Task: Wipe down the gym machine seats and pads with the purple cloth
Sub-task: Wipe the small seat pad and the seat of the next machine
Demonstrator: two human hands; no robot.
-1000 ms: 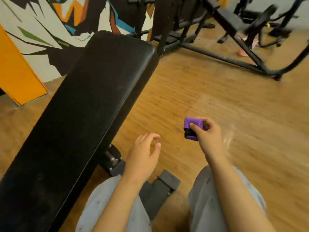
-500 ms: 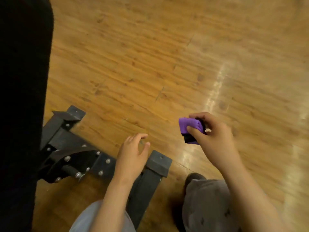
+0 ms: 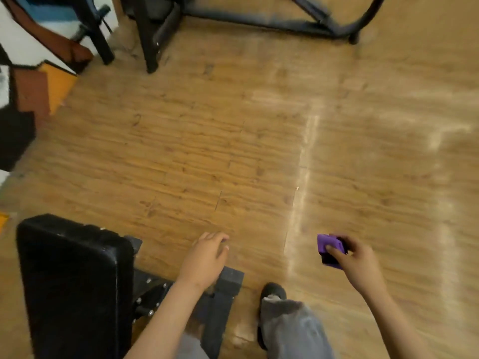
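— Head view is looking down at a wooden plank floor (image 3: pixel 207 151). Where is the small folded purple cloth (image 3: pixel 328 244) sitting?
— It is hanging in the air at about four o'clock, above the floor. It is well apart from the black padded vinyl seat (image 3: pixel 75 286), which is lying at eight o'clock.
— What is holding it?
— The right hand (image 3: pixel 359 266) is pinching it, with the thumb lying on top and the fingers (image 3: pixel 357 242) curling round the far side. A dark patch is showing in the fold.
— And the left hand (image 3: pixel 204 260)?
— It is hovering near six o'clock over the seat's black metal foot bar (image 3: pixel 230 277), its fingers loosely bent and gripping nothing.
— Anything else?
— A dark shoe (image 3: pixel 272 291) under a grey trouser leg (image 3: pixel 293 327) is standing at five o'clock. Black machine frames (image 3: pixel 298 23) are standing at twelve, and a painted wall (image 3: pixel 31 94) is showing at ten.
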